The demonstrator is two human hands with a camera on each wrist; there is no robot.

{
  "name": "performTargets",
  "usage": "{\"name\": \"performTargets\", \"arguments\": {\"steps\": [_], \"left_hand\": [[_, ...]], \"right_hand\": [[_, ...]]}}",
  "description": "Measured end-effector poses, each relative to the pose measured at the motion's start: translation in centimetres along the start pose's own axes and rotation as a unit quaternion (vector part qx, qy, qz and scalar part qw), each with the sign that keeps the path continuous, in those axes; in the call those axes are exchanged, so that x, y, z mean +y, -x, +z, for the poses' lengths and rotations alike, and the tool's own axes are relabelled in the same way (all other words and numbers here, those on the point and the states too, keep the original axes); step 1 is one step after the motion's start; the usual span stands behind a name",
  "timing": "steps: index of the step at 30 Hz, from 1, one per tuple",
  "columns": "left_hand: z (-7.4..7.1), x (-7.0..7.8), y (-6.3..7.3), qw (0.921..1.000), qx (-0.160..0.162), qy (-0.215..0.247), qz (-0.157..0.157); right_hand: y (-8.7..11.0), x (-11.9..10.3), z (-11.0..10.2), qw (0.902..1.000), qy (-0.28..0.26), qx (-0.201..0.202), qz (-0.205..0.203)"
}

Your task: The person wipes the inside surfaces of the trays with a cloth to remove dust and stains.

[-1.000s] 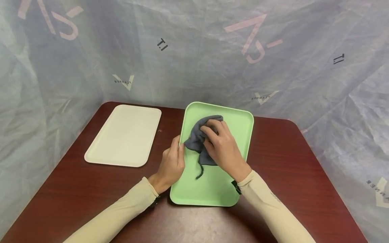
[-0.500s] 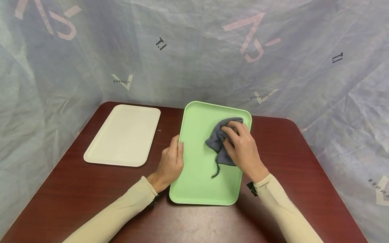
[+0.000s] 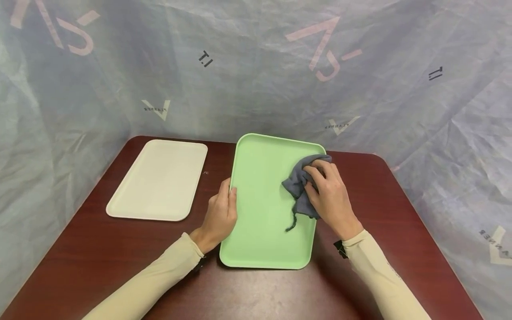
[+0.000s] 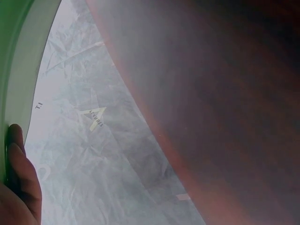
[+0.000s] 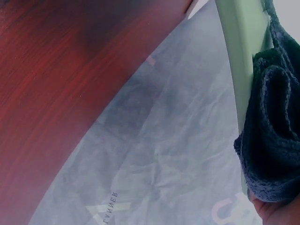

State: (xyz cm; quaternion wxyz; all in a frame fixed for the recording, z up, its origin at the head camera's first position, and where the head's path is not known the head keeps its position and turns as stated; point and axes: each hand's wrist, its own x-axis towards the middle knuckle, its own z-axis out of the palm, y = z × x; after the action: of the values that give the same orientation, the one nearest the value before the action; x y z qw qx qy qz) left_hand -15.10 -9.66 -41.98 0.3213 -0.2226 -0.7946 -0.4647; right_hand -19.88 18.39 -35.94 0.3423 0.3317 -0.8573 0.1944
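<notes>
A light green tray (image 3: pixel 260 213) is held tilted up above the table, its inner face toward me. My left hand (image 3: pixel 218 215) grips its left rim, thumb on the inner side and the other fingers mostly hidden behind. In the left wrist view, fingers (image 4: pixel 26 173) curl at the tray's edge (image 4: pixel 28 70). My right hand (image 3: pixel 330 195) pinches a bunched dark grey-blue cloth (image 3: pixel 298 178) against the right side of the tray. A thin cord or loose strip hangs from the cloth. The right wrist view shows the folded cloth (image 5: pixel 272 140) lapping over the tray rim (image 5: pixel 234 61).
A white tray (image 3: pixel 160 180) lies flat on the dark red-brown table (image 3: pixel 384 213), left of the green one. Grey printed sheeting (image 3: pixel 240 80) hangs behind the table and along both sides.
My right hand has moved the cloth rightward across the green tray, from its middle to its right rim. The left hand keeps its grip on the left rim.
</notes>
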Motion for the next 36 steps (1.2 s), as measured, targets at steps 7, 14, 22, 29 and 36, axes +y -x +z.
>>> {"name": "performTargets", "arguments": {"steps": [7, 14, 22, 29, 36], "left_hand": [[0.1, -0.3, 0.1, 1.0, 0.0, -0.004, -0.007], [0.1, -0.1, -0.2, 1.0, -0.001, 0.004, -0.001], [-0.1, -0.1, 0.0, 1.0, 0.001, 0.007, 0.004], [-0.2, -0.2, 0.1, 0.9998, -0.01, 0.016, -0.003], [-0.4, -0.1, 0.1, 0.9997, -0.013, 0.019, 0.002]], "right_hand": [[0.4, -0.1, 0.1, 0.9999, -0.011, -0.001, -0.002], [1.0, -0.4, 0.1, 0.9999, -0.008, -0.008, -0.009], [0.5, -1.2, 0.9, 0.9997, -0.019, -0.013, -0.011], [-0.8, -2.9, 1.3, 0.9989, -0.026, -0.024, -0.033], [-3.3, -5.6, 2.2, 0.9962, -0.046, -0.022, -0.071]]}}
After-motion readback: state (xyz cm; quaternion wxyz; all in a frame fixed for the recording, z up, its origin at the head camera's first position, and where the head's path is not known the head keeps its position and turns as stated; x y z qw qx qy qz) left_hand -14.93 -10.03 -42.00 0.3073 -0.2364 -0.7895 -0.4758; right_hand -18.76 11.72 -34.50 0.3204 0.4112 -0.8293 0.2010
